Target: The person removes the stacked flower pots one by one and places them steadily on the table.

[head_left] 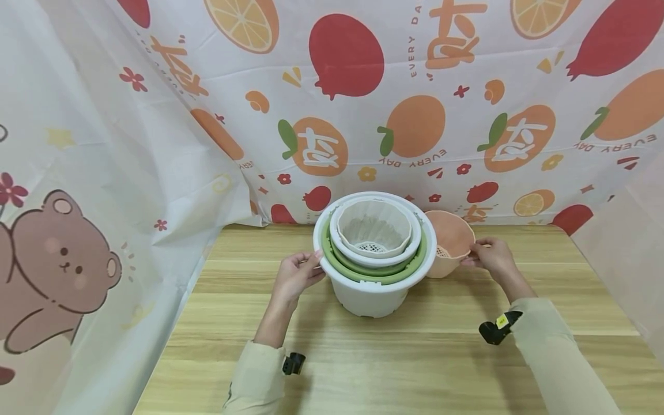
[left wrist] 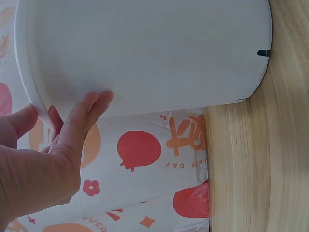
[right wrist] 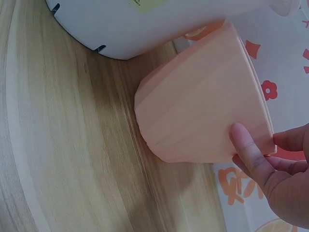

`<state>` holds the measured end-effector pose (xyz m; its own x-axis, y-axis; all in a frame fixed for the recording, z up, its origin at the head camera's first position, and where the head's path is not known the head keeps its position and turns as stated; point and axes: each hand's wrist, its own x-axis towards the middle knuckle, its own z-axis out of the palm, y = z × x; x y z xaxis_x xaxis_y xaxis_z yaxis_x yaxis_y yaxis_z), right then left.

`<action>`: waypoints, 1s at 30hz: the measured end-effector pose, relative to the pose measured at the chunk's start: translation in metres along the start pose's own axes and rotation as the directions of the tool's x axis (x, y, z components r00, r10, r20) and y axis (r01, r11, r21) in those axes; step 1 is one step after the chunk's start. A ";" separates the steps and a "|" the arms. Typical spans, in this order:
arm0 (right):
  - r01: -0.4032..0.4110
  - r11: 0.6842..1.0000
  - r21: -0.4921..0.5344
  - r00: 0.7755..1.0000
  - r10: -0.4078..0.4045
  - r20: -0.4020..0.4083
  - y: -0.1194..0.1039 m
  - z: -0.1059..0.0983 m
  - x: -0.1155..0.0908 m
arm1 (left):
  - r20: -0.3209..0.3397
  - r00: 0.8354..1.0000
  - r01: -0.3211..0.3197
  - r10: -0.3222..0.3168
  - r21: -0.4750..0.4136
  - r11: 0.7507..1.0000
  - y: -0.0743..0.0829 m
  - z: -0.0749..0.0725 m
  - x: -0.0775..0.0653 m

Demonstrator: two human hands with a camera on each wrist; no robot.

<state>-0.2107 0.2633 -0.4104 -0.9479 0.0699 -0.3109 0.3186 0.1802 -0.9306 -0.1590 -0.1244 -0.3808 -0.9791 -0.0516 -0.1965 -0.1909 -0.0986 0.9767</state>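
Observation:
A large white flower pot (head_left: 369,297) stands upright on the wooden table, with a green pot (head_left: 381,278), a smaller white pot and a fluted off-white pot (head_left: 374,222) nested inside it. At its left rim, my left hand (head_left: 297,276) pinches the edge between thumb and fingers; in the left wrist view two fingertips (left wrist: 104,96) lie against the outer wall. Right beside the stack is a peach-coloured flower pot (head_left: 451,233) with holes in its bottom. My right hand (head_left: 493,258) pinches this pot's right rim, thumb and fingers on either side of the wall.
The wooden table (head_left: 384,363) reaches toward me in front of the pots. Close behind them hangs a white fruit-printed cloth (head_left: 373,115), and another cloth with a bear print (head_left: 67,259) hangs at the left. A black wrist camera (head_left: 500,327) sits by each sleeve.

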 end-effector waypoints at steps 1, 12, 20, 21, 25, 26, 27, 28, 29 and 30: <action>-0.005 1.000 0.002 1.000 0.005 -0.003 0.000 0.000 0.000 | -0.001 1.000 0.001 -0.001 0.002 1.000 0.000 0.000 0.000; 0.006 1.000 -0.002 1.000 -0.006 -0.010 0.000 0.002 0.006 | -0.009 1.000 0.009 -0.009 0.004 1.000 0.000 0.002 0.002; 0.030 1.000 -0.005 0.999 -0.030 0.014 -0.006 0.005 0.006 | -0.011 1.000 -0.001 0.001 0.007 1.000 0.001 0.001 0.001; 0.032 0.999 -0.006 0.999 -0.032 0.017 -0.007 0.006 0.006 | -0.014 1.000 0.000 0.000 0.007 1.000 0.001 0.001 0.001; 0.031 0.999 -0.009 0.999 -0.031 0.027 -0.009 0.007 0.005 | -0.013 1.000 0.005 -0.005 0.008 1.000 0.001 0.001 0.002; 0.028 1.000 -0.007 0.999 -0.028 0.031 -0.009 0.007 0.005 | -0.011 1.000 0.004 -0.003 0.009 1.000 0.001 0.001 0.001; 0.028 1.000 -0.006 0.999 -0.027 0.034 -0.010 0.008 0.005 | -0.009 1.000 0.002 -0.002 0.008 1.000 0.001 0.001 0.001; 0.027 1.000 -0.005 0.999 -0.027 0.036 -0.010 0.008 0.005 | -0.008 1.000 0.001 -0.001 0.008 1.000 0.000 0.001 0.001; 0.025 1.000 -0.003 0.999 -0.025 0.040 -0.010 0.008 0.005 | -0.007 1.000 0.000 0.000 0.007 1.000 0.000 0.000 0.001; 0.024 1.000 0.000 0.999 -0.024 0.044 -0.011 0.008 0.005 | -0.006 1.000 -0.001 0.001 0.005 1.000 0.000 0.000 0.001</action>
<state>-0.2187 0.2536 -0.4034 -0.9547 0.0224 -0.2966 0.2957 0.1815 -0.9379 -0.1596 -0.1242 -0.3807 -0.9788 -0.0581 -0.1963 -0.1905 -0.0935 0.9772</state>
